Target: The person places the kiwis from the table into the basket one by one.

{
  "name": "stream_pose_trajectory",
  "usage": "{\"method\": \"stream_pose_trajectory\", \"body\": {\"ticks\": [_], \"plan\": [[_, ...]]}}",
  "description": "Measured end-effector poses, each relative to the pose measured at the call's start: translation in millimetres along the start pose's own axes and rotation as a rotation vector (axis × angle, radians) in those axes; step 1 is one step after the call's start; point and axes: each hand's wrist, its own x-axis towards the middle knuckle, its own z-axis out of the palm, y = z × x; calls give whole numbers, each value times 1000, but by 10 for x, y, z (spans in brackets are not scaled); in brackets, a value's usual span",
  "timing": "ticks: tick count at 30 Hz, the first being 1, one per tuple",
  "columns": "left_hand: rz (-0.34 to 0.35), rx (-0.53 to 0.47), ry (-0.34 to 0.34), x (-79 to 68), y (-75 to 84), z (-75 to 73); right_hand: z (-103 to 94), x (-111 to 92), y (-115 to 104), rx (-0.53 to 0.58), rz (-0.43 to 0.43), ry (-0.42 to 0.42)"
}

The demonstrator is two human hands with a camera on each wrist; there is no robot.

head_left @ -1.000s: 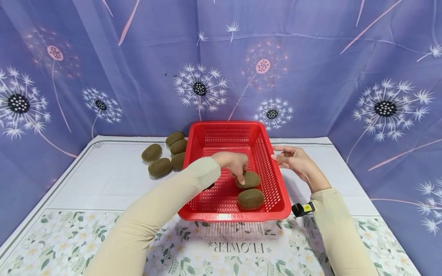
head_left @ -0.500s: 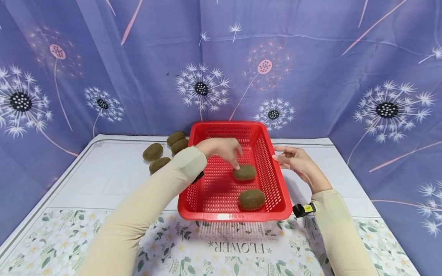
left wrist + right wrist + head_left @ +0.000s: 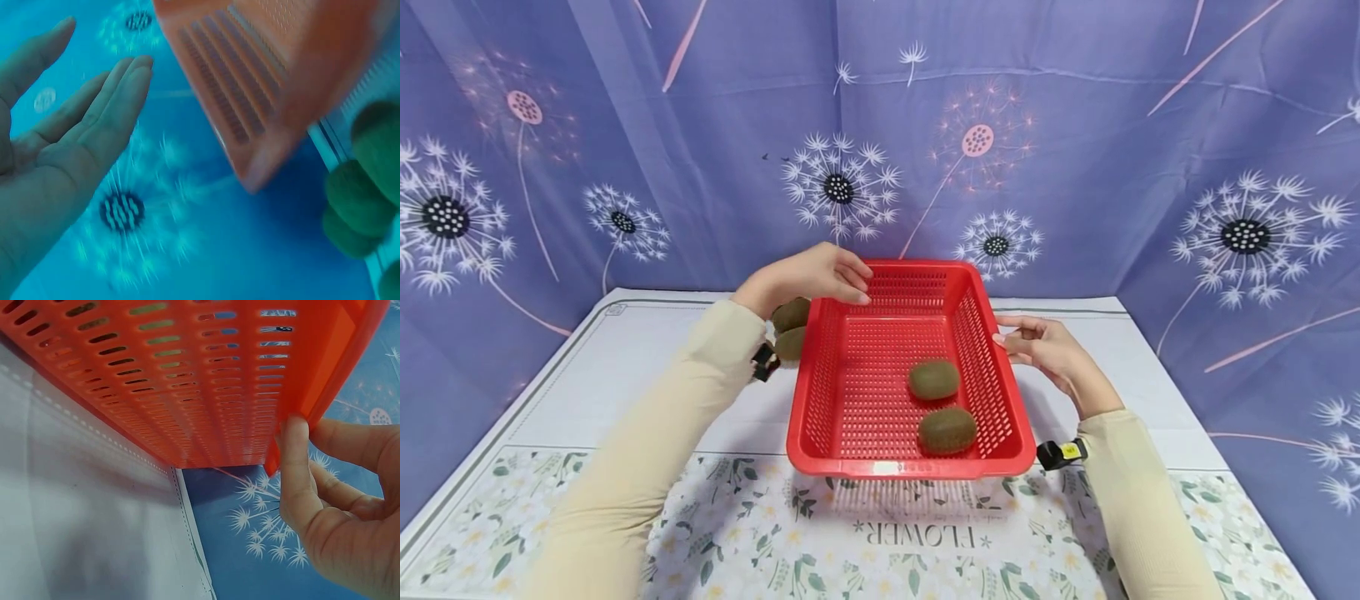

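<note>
A red plastic basket [image 3: 880,467] with slotted walls stands in the middle of the table. Two brown kiwis [image 3: 934,380] lie inside it, towards the right. Above the basket's back left corner is my left hand [image 3: 812,277], holding nothing; the left wrist view shows its fingers [image 3: 112,112] fairly straight and apart from the basket. My right hand [image 3: 1048,350] pinches the basket's right rim, as the right wrist view shows at the red edge [image 3: 331,369]. Left of the basket lie more kiwis [image 3: 790,343], partly covered by my left wrist and sleeve; several appear in the left wrist view.
A purple curtain [image 3: 715,150] printed with dandelions hangs behind and at both sides of the table. White cloth [image 3: 595,375] covers the table, with a flowered strip [image 3: 730,517] along the front. A black wrist camera [image 3: 1062,454] sits on the right wrist.
My left hand has let go of the farther kiwi in the basket, then moved left and back over the basket's left rim. My right hand stays at the right rim.
</note>
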Motion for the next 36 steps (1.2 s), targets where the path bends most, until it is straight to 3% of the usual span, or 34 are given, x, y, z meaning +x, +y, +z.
{"method": "stream_pose_trajectory", "body": {"ticks": [6,13,24,33,36], "plan": [[-61,-65,149,-260,-323,-194,3,3,-22,2,-6,-15],[-111,-29,230,-512,-702,-258,-1,3,-37,-21,3,2],[-148,222,297,-774,-1179,-429,-14,-14,-39,-64,17,4],[-132,540,227,-791,-1562,-440,-18,-28,-12,-73,5,-10],[-168,625,201,-775,-1619,-417,-18,-23,-4,-71,5,-7]]}}
